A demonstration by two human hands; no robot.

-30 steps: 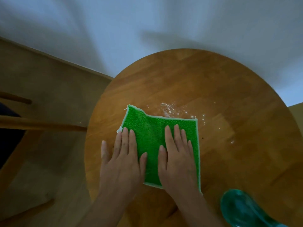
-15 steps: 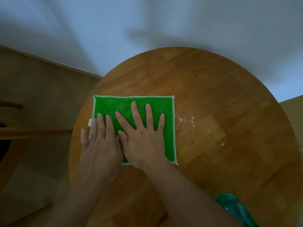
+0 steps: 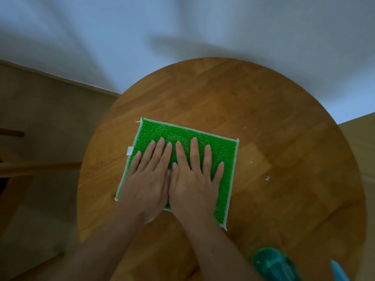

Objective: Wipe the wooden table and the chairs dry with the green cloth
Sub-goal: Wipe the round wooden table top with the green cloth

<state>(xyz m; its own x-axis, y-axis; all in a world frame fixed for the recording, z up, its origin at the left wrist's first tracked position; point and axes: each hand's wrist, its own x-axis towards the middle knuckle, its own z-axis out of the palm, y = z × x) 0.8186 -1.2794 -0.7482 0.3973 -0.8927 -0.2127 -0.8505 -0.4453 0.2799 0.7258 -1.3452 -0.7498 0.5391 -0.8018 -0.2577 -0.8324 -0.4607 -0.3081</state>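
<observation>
On round wooden table [image 3: 263, 122] (white wall behind), hands flatten green cloth [image 3: 182, 132].

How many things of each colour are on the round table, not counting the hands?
Green: 1, the flat green cloth with white edging
Teal: 1, the see-through teal plastic bottle at the near edge
Total: 2, both on the round wooden table. A few tiny white specks also lie to the right of the cloth, too small to count properly.
</observation>
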